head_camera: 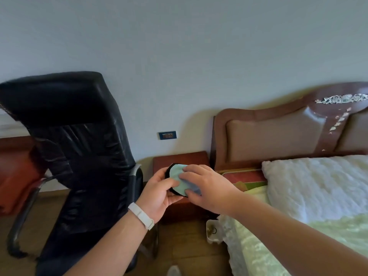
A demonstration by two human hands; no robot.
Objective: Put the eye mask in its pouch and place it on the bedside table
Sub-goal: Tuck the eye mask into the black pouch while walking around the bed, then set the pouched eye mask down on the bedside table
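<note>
Bedroom, tabletop point(180, 157) below. Left hand point(159, 193) fingers clamp pouch point(169, 173); right hand point(207, 185) fingers press mask point(180, 179) in. Risk: mask bunches, pops out w/ loose grip.

At frame centre, the left hand point(159, 191) grips a black pouch point(170, 177) while the right hand point(207, 185) presses a pale green eye mask point(176, 173) into it — both above the red-brown bedside table point(179, 158). Black office chair point(79, 146) at left, bed point(318, 196) at right.
</note>
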